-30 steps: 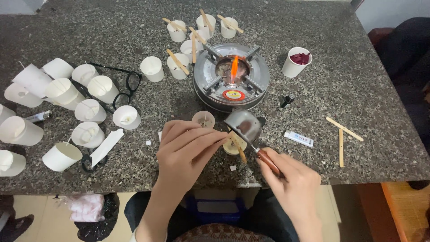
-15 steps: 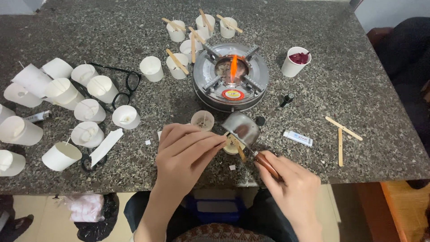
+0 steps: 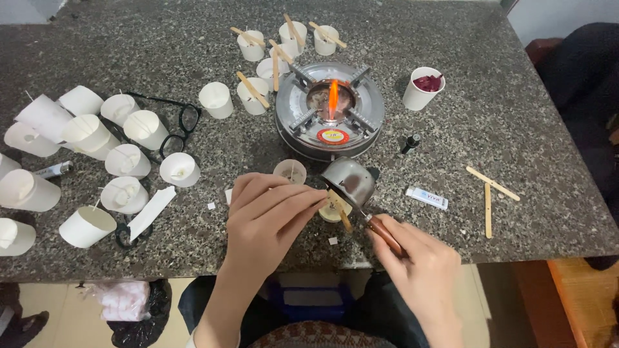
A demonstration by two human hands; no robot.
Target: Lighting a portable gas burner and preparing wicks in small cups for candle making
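Near the table's point(image 3: 529, 129) front edge, a small metal pot point(image 3: 350, 180) is held tilted over a filled cup point(image 3: 335, 207) by the right hand point(image 3: 422, 267) clamped on its wooden handle, the stick steadied by the pinched left hand point(image 3: 271, 216); wax may be spilled if over-tipped.

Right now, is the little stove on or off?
On: an orange flame stands up from the middle of the round metal stove.

cup point(image 3: 336, 209) mostly hidden under ladle point(image 3: 350, 180) | left hand point(image 3: 271, 216) fingertips' grip unclear | left-edge cups point(image 3: 5, 166) cut off | vial point(image 3: 411, 143) too small to identify
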